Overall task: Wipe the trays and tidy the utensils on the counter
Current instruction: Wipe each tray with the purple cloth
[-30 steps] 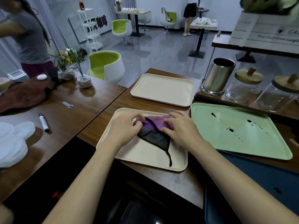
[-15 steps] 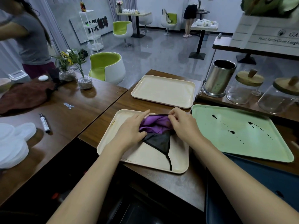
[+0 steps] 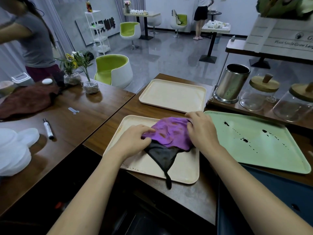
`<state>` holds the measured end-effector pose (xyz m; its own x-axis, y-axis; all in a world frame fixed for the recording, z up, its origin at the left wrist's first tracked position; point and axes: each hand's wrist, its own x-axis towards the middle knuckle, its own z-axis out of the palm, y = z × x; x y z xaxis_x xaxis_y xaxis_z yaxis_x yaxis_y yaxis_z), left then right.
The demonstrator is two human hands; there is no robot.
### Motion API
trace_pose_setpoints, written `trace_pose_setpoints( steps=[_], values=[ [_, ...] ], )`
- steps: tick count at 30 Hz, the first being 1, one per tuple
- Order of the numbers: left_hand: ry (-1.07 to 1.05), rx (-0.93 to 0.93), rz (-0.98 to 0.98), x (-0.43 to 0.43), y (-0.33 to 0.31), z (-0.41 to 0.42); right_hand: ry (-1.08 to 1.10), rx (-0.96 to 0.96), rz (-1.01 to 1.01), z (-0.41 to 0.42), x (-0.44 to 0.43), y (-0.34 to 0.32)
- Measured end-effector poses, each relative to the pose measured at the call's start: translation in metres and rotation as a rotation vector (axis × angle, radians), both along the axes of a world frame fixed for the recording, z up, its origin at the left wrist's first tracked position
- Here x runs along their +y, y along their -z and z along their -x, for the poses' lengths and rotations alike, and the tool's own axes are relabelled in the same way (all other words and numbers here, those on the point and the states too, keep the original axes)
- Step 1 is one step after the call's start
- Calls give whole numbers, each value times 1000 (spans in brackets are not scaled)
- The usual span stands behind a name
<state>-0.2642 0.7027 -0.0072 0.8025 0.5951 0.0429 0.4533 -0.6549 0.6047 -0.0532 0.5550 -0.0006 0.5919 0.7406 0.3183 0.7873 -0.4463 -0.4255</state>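
A purple and black cloth point(image 3: 171, 133) lies on the near cream tray point(image 3: 184, 168). My left hand point(image 3: 133, 141) grips the cloth's left edge with curled fingers. My right hand point(image 3: 201, 129) grips its right edge near the tray's far right corner. A second cream tray point(image 3: 172, 95) sits behind it. To the right is a green tray point(image 3: 264, 150) with dark spots, and a dark blue tray point(image 3: 288, 197) lies at the lower right.
A steel canister point(image 3: 232, 82) and two lidded glass jars point(image 3: 260, 94) stand on the raised shelf at right. On the left table lie a marker point(image 3: 48, 128), a brown cloth point(image 3: 27, 100), white lids point(image 3: 13, 146) and potted plants point(image 3: 88, 77). A person point(image 3: 32, 39) stands at far left.
Both hands have pulled apart and spread the bunched cloth wider, exposing more of its purple side. My right hand moved toward the tray's far right corner.
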Motion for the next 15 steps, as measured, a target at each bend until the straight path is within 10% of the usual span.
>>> trace_pose_setpoints(
  steps=[15],
  values=[
    [74, 43, -180, 14, 28, -36, -221, -17, 380, 34, -2, 18]
  ],
)
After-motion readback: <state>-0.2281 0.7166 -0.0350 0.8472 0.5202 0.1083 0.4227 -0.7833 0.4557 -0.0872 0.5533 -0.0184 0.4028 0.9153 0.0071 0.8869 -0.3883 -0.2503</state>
